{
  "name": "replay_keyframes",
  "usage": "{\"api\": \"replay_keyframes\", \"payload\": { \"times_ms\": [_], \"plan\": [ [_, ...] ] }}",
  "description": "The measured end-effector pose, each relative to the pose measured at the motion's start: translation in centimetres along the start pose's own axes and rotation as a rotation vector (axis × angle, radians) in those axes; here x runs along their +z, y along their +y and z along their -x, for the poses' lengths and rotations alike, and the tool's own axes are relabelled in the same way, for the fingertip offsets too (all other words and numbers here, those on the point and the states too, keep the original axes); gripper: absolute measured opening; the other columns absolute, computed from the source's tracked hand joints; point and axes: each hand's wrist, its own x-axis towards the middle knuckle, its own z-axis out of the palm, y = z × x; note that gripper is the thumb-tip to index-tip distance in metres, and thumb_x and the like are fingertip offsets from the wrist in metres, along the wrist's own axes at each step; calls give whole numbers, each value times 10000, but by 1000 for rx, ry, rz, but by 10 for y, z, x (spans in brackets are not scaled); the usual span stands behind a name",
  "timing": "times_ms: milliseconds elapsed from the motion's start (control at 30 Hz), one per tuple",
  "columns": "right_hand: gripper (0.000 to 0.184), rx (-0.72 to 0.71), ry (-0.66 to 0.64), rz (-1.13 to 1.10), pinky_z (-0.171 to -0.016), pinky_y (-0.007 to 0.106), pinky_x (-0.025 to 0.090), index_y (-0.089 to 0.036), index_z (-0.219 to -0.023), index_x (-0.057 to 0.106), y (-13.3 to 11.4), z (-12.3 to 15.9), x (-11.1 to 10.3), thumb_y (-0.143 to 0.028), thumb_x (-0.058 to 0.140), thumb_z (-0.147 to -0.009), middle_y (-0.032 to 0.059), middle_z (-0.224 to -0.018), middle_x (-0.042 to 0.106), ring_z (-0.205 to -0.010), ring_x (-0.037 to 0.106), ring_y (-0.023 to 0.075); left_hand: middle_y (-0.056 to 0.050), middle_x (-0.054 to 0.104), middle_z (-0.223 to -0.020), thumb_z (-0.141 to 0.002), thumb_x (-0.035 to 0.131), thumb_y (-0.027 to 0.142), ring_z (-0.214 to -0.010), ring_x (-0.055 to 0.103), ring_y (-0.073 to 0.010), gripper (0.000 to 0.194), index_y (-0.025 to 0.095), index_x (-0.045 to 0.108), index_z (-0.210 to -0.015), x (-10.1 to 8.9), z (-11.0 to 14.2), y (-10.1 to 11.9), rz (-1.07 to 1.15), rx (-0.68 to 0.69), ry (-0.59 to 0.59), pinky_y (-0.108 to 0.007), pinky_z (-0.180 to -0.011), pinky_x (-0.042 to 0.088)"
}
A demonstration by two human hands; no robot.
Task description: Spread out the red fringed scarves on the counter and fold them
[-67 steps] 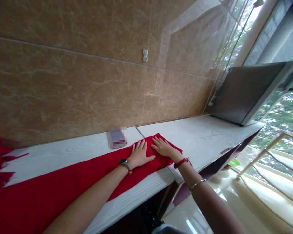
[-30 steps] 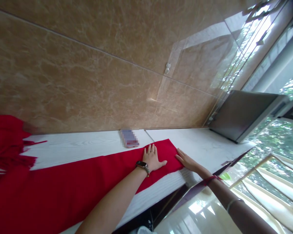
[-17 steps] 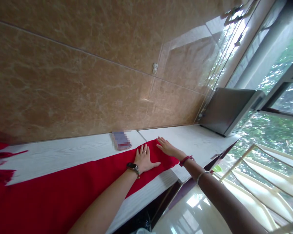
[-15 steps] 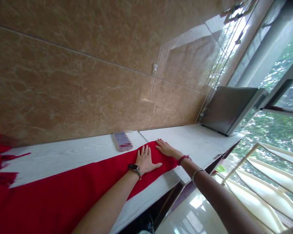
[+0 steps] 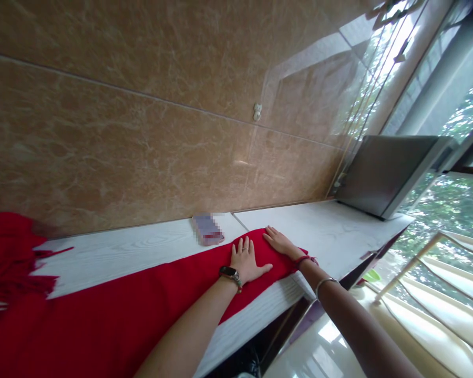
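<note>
A long red scarf (image 5: 142,294) with fringe at its far left end lies along the white counter (image 5: 114,252). My left hand (image 5: 246,262) rests flat on it, fingers spread, with a ring on one finger and a dark watch and beads at the wrist. To its right, my right hand (image 5: 279,243) lies flat over the scarf's right end, fingers stretched out. That wrist wears a red band, and a bangle sits further up the arm. Neither hand grips the cloth.
Behind the scarf, near the wall, lies a phone-like item (image 5: 207,229), blurred out. A grey boxy appliance (image 5: 386,173) stands at the counter's right end. Brown tiles (image 5: 142,157) line the wall. A cream slatted rack (image 5: 437,294) is at the right.
The view has shifted slightly, so the counter and hands appear further right and more of the fringed end shows at left. Both hands stay flat on the scarf.
</note>
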Motion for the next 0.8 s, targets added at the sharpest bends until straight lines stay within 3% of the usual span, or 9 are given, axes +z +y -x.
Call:
{"api": "replay_keyframes", "payload": {
  "times_ms": [167,367,500,700,800],
  "plan": [
    [417,17,8,18,-999,408,296,-123,-1241,439,1,-1,3,-317,302,-898,142,-1345,403,-1271,302,227,-146,153,-1453,-777,219,666,-1329,116,-298,856,60,212,-1381,-9,32,-12,-24,75,-3,-465,-1064,121],
    [477,60,-5,-5,-1013,401,283,-80,-1276,403,3,-3,7,-350,275,-904,182,-1351,378,-1273,297,247,-86,238,-1439,-858,235,525,-1326,168,-236,632,142,301,-1358,-33,106,-61,-110,74,-39,-417,-1067,146],
    [490,115,-33,-22,-997,460,290,-102,-1286,402,3,-4,8,-369,258,-902,190,-1368,347,-1280,275,277,-82,205,-1446,-863,240,524,-1332,141,-229,635,143,279,-1369,-53,159,-98,-160,-80,-52,-403,-1070,140],
    [465,171,-73,1,-961,577,268,-129,-1268,418,-1,-1,1,-357,266,-892,176,-1364,363,-1275,273,307,-95,143,-1453,-844,262,547,-1333,107,-268,688,128,221,-1388,-81,237,-148,-211,-444,-110,-453,-1051,164],
    [441,168,-48,40,-967,623,194,-114,-1258,422,-14,-2,-10,-298,293,-878,173,-1393,314,-1301,196,320,-103,119,-1453,-825,277,566,-1328,95,-300,718,132,204,-1393,-92,263,-166,-219,-577,-135,-490,-1031,187]
  ]
}}
